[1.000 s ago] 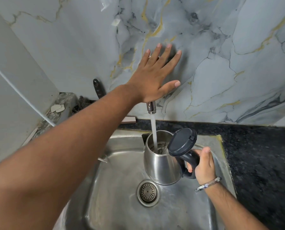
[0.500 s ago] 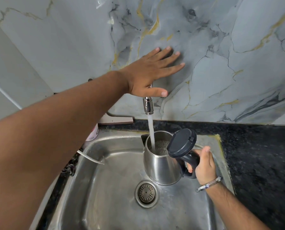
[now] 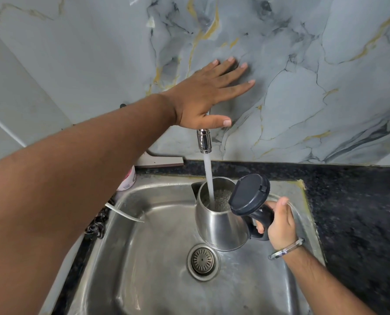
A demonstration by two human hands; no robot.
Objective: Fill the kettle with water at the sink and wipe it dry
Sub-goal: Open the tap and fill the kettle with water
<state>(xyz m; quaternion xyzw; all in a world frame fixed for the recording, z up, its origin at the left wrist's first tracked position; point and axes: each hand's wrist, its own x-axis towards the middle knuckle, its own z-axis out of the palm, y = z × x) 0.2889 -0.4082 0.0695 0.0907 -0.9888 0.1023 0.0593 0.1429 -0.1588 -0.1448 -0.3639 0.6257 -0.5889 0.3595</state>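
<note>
Holding the kettle (image 3: 221, 226) under the running tap (image 3: 204, 140), right hand (image 3: 280, 226) grips its handle; left hand (image 3: 208, 94), fingers spread, covers the tap's top above the sink (image 3: 144, 223).

One head-worn wide-angle view looks forward and down, close over the stainless steel sink (image 3: 144, 223), facing the grey marbled wall (image 3: 303, 64).

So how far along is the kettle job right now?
Done: the lid is flipped open and the kettle sits under the tap in the sink. In hand: water pours in; the right hand holds the handle, the left hand is spread over the tap. Left: shutting off the water and wiping; no cloth is visible.
</note>
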